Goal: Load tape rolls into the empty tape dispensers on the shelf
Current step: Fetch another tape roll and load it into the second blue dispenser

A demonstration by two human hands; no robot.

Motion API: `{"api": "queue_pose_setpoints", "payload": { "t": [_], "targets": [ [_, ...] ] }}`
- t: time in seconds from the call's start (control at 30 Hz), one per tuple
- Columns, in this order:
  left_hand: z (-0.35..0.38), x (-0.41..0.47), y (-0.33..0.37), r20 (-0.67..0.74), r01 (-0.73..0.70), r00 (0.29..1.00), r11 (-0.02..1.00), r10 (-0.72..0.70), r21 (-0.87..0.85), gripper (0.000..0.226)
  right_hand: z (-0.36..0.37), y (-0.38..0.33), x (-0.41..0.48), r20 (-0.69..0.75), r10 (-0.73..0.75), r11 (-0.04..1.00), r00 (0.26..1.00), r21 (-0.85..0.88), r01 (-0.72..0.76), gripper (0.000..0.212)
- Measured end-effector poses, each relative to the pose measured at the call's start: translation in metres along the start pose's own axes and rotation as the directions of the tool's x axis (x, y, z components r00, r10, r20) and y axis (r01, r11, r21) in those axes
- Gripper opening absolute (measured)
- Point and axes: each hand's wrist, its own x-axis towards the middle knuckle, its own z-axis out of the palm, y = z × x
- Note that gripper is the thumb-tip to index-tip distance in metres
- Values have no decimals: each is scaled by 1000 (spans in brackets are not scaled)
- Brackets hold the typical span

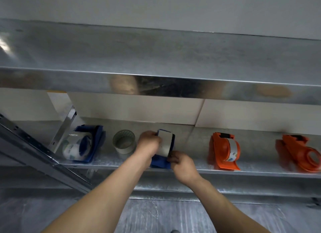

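Observed: left grip (149, 142) curled round the tape roll (165, 140) set in the blue dispenser (159, 161); right grip (182, 164) pinches the dispenser's side. The dispenser sits at the shelf (225, 172) front edge. Risk: pressing the roll home may tip it off, or seat the roll crooked.

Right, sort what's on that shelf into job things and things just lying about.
Job in hand: left hand gripping the white roll; right hand holding the middle blue dispenser around that roll; the loose roll beside it; the far orange dispenser, apparently empty.
Lying about: the left blue dispenser and the near orange dispenser, both already loaded; the shelf post.
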Motion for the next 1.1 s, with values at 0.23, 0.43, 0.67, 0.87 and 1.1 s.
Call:
{"api": "queue_pose_setpoints", "payload": {
  "t": [0.23,0.43,0.67,0.87,1.1],
  "targets": [
    [2,20,7,-21,87,996,996,-88,-36,22,5,0,-3,48,-62,989,997,-131,68,49],
    [2,11,1,2,67,998,998,-67,-3,19,2,4,2,40,-81,960,996,-266,89,38],
    [1,-10,-3,11,45,999,995,-44,-84,22,-2,3,5,76,-85,946,994,-306,104,34],
    [-16,16,57,-11,63,998,952,-69,-300,17,-7,11,4,195,-127,898,972,-393,196,29],
    [-6,11,38,58,127,991,974,-118,-186,4,-3,10,6,173,-143,916,975,-349,196,25]
  ]
}}
